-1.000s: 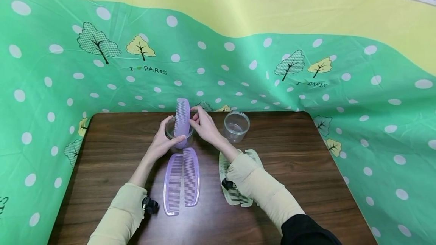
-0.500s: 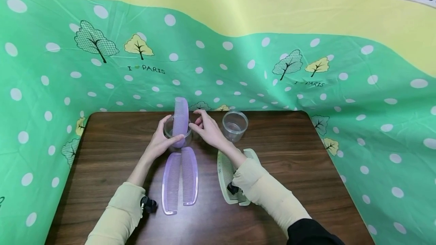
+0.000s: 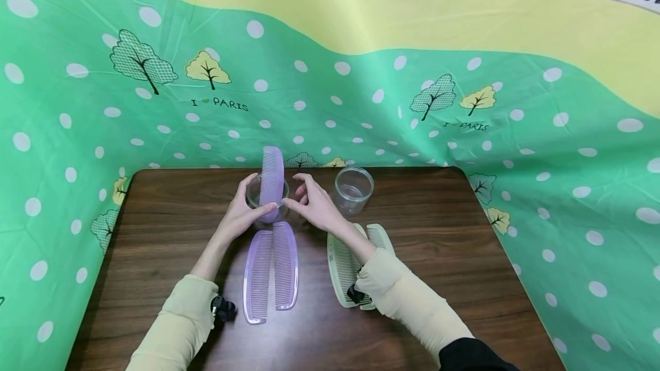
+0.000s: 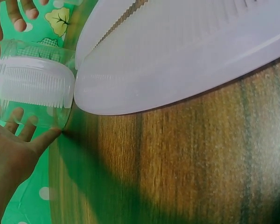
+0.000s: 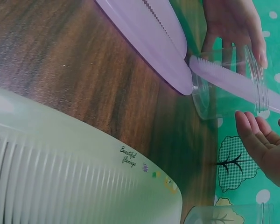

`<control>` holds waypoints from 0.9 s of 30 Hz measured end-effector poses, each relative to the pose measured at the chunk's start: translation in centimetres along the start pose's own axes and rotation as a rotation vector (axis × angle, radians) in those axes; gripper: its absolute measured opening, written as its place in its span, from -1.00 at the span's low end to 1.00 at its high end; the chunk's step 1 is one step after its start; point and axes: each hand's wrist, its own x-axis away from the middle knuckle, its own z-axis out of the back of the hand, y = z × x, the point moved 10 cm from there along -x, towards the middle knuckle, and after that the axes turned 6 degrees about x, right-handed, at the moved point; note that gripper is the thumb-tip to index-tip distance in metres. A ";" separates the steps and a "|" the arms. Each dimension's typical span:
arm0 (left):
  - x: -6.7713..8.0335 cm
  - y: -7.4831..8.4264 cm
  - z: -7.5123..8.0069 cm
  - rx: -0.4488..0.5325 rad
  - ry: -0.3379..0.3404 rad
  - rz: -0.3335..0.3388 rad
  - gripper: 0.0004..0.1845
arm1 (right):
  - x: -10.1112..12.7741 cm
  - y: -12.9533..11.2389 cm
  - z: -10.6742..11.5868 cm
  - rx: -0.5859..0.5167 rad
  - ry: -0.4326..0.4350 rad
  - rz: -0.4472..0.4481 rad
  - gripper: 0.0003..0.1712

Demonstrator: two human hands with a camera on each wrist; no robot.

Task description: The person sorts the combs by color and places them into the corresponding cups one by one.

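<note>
A clear plastic jar (image 3: pixel 252 194) stands near the table's back edge, with a purple comb (image 3: pixel 271 176) upright in it, leaning and sticking out above the rim. My left hand (image 3: pixel 241 210) grips the jar from the left, thumb across the front and fingers round the far side. On the jar's right, my right hand (image 3: pixel 315 205) holds nothing; its fingers are loosely bent, with the thumb tip right at the rim. In the right wrist view, the fingertips (image 5: pixel 242 122) of that hand lie close to the jar's threaded mouth.
Two purple combs (image 3: pixel 285 268) lie side by side in front of the jar. Green combs (image 3: pixel 341 268) lie to the right, partly under my right forearm. A second clear jar (image 3: pixel 353 190) stands at the back right. A patterned green and yellow cloth (image 3: pixel 330 90) hangs behind the table.
My right hand has drawn back from the comb and moved down to the jar's right side. The comb stays in the jar and my left hand keeps its grip.
</note>
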 end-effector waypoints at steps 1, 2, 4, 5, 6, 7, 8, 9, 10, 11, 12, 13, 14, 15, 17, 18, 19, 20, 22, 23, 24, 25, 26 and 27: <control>0.0 0.0 0.0 0.000 -0.001 -0.002 0.08 | 0.1 0.0 -0.1 0.002 -0.007 -0.003 -0.18; -0.1 0.0 0.0 0.004 -0.001 -0.004 0.07 | 0.3 0.1 -0.1 0.005 -0.015 -0.006 -0.17; -0.1 0.1 0.0 0.007 0.000 -0.008 0.07 | 0.5 0.3 -0.3 0.010 -0.029 -0.013 -0.16; -0.1 0.1 0.0 0.006 0.001 -0.009 0.07 | 0.6 0.4 -0.4 0.011 -0.037 -0.017 -0.15; -0.1 0.1 0.0 0.006 0.003 -0.011 0.06 | 0.8 0.5 -0.5 0.019 -0.046 -0.024 -0.15; -0.1 0.1 0.0 0.004 0.001 -0.014 0.07 | 0.9 0.7 -0.6 0.029 -0.054 -0.026 -0.14; -0.1 0.1 0.0 0.002 0.004 -0.011 0.07 | 1.0 0.8 -0.7 0.037 -0.064 -0.028 -0.13; -0.1 0.1 0.0 -0.002 0.002 -0.012 0.07 | 1.1 1.0 -0.9 0.045 -0.075 -0.032 -0.12; -0.1 0.1 0.0 -0.002 0.004 -0.009 0.07 | 1.2 1.1 -1.0 0.056 -0.087 -0.037 -0.12; -0.1 0.1 0.0 -0.002 0.004 -0.008 0.07 | 1.3 1.2 -1.2 0.067 -0.101 -0.042 -0.12; -0.1 0.1 0.0 -0.004 0.004 -0.006 0.08 | 1.4 1.3 -1.4 0.078 -0.113 -0.046 -0.13; -0.1 0.0 0.0 -0.006 0.003 -0.006 0.08 | 1.6 1.3 -1.5 0.088 -0.124 -0.051 -0.13; -0.1 0.0 0.0 -0.004 0.004 -0.004 0.08 | 1.7 1.3 -1.7 0.095 -0.133 -0.055 -0.13; -0.2 0.0 0.0 -0.003 0.002 -0.007 0.08 | 1.8 1.3 -1.8 0.102 -0.141 -0.060 -0.13; -0.2 0.0 0.0 -0.004 0.001 -0.008 0.08 | 2.0 1.3 -2.1 0.117 -0.152 -0.065 -0.13; -0.2 0.0 0.0 -0.007 0.001 -0.009 0.08 | 2.1 1.2 -2.3 0.126 -0.159 -0.066 -0.12; -0.2 0.0 0.0 -0.009 0.001 -0.009 0.08 | 2.2 1.1 -2.5 0.133 -0.165 -0.066 -0.12; -0.2 -0.1 0.0 -0.008 0.003 -0.009 0.08 | 2.3 1.0 -2.6 0.139 -0.172 -0.068 -0.12; -0.2 -0.1 0.1 -0.011 0.002 -0.012 0.08 | 2.5 0.8 -2.9 0.157 -0.188 -0.076 -0.11; -0.2 -0.1 0.1 -0.011 0.001 -0.012 0.08 | 2.7 0.7 -3.0 0.165 -0.198 -0.079 -0.11; -0.2 -0.2 0.1 -0.009 0.002 -0.011 0.07 | 2.8 0.6 -3.2 0.175 -0.207 -0.082 -0.10; -0.3 -0.2 0.1 -0.006 -0.001 -0.011 0.07 | 3.0 0.5 -3.3 0.183 -0.217 -0.085 -0.10; -0.3 -0.2 0.1 -0.002 -0.005 -0.011 0.07 | 3.1 0.4 -3.5 0.191 -0.227 -0.092 -0.09; -0.3 -0.2 0.1 0.000 -0.008 -0.009 0.07 | 3.3 0.4 -3.7 0.201 -0.236 -0.096 -0.08</control>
